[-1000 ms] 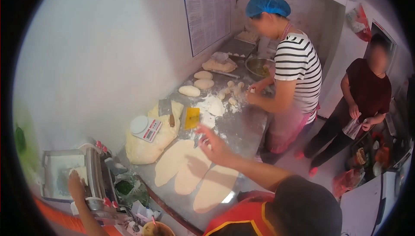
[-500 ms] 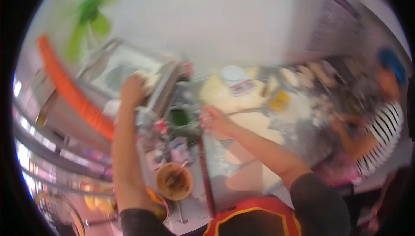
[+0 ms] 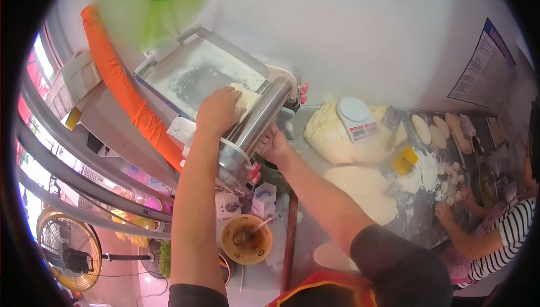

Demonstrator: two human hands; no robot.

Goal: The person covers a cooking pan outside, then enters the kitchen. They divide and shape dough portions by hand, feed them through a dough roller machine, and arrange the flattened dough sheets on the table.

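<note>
Pale, smooth dough (image 3: 247,100) lies left of centre, partly covered by the left hand (image 3: 219,110); its visible long edge slants toward the upper right, along a shiny steel cylinder (image 3: 263,113). Right hand (image 3: 274,145) just below; I cannot tell either grip.

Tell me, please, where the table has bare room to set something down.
The table strip between the brown bar and the flat dough looks bare. It is crowded by the wall, with dough lump and scale, and around the roller and right hand.
</note>
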